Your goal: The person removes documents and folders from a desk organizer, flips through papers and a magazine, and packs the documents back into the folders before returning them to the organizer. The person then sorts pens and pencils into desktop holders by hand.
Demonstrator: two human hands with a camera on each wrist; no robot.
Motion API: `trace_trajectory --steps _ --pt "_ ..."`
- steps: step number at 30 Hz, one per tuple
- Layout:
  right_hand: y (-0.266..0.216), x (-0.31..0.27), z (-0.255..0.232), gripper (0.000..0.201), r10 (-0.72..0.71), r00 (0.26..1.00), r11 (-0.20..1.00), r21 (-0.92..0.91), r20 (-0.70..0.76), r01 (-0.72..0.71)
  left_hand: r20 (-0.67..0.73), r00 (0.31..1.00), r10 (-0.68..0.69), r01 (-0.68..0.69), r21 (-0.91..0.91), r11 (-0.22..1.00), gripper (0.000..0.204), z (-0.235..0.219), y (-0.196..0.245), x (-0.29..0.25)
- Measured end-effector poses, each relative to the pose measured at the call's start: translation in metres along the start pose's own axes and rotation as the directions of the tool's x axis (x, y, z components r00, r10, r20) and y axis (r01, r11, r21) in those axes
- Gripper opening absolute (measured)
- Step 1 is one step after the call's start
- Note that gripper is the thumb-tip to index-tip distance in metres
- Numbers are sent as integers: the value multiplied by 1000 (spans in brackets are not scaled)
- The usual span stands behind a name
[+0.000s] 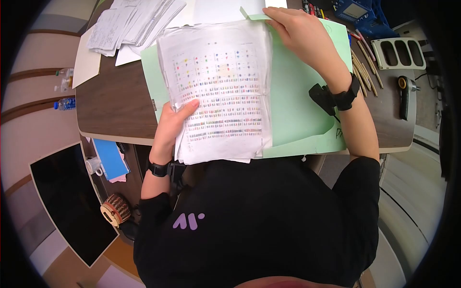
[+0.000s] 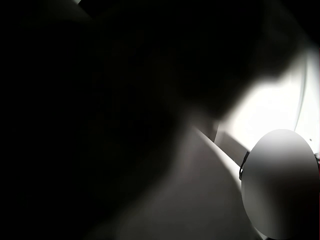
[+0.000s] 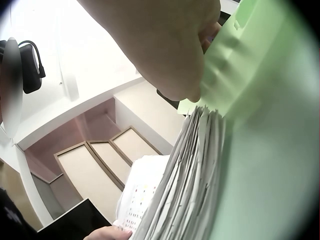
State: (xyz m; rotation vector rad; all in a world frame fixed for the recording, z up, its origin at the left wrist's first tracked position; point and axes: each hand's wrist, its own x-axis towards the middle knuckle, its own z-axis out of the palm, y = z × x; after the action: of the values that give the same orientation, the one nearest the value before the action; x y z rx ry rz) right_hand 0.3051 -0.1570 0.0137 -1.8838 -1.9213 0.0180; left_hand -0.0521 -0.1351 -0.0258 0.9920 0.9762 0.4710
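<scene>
A thick stack of printed sheets [image 1: 218, 115] with rows of small coloured marks lies over an opened green folder [image 1: 302, 105]. My left hand [image 1: 169, 126] grips the stack at its left edge, thumb across the top sheet and the other fingers hidden beneath. At the folder's far edge, my right hand [image 1: 302, 38] holds the narrow folded flap [image 1: 257, 17], beside the top of the stack. The right wrist view shows the many paper edges [image 3: 192, 150] of the stack close below that hand. Most of the left wrist view is dark.
Loose written sheets [image 1: 129, 24] are piled at the back left. Several pencils [image 1: 367, 72], a grey three-slot holder [image 1: 398, 53] and a black-handled tool [image 1: 404, 98] lie to the right. Blue trays [image 1: 360, 14] stand behind them. A dark monitor [image 1: 72, 201] is at the lower left.
</scene>
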Motion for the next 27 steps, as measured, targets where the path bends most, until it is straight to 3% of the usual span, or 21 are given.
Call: trace_trajectory --steps 2,3,5,6,8,10,11,14,18,20,27 --pt "-15 3 3 25 -114 985 994 -14 -128 113 58 998 10 -9 -26 1000 48 -1 0 3" --pt "-28 5 -3 25 -109 986 994 -17 -123 108 63 998 6 -4 -28 1000 48 -2 1 3" --pt "-54 3 -23 28 -300 948 951 -114 -107 288 90 995 -39 42 -34 999 48 -2 1 4" --pt "-59 -7 -25 28 -293 951 953 -115 -103 281 96 994 -45 48 -33 998 48 -3 1 6" --pt "-68 -34 -27 31 -251 939 967 -25 -235 253 110 993 -49 57 -75 996 49 -4 -5 8" --pt "-92 -74 -50 24 -139 990 981 145 36 133 102 992 -71 80 -82 993 49 -3 -7 9" --pt "-98 -93 -54 17 -154 966 948 307 209 85 96 992 -78 86 -83 993 49 -3 -7 8" --pt "-105 -150 -39 25 -146 812 966 257 565 -6 88 993 -79 88 -101 991 48 -5 -13 11" --pt "-125 -170 -27 23 -91 790 954 280 606 -105 91 995 -41 51 -106 993 49 -7 -18 12" --pt "-130 -176 -18 19 -108 913 942 333 392 -31 103 994 -47 58 -108 992 49 -6 -18 10" --pt "-148 -186 15 17 -268 960 894 391 80 217 109 994 -11 28 -156 987 45 3 -21 10"
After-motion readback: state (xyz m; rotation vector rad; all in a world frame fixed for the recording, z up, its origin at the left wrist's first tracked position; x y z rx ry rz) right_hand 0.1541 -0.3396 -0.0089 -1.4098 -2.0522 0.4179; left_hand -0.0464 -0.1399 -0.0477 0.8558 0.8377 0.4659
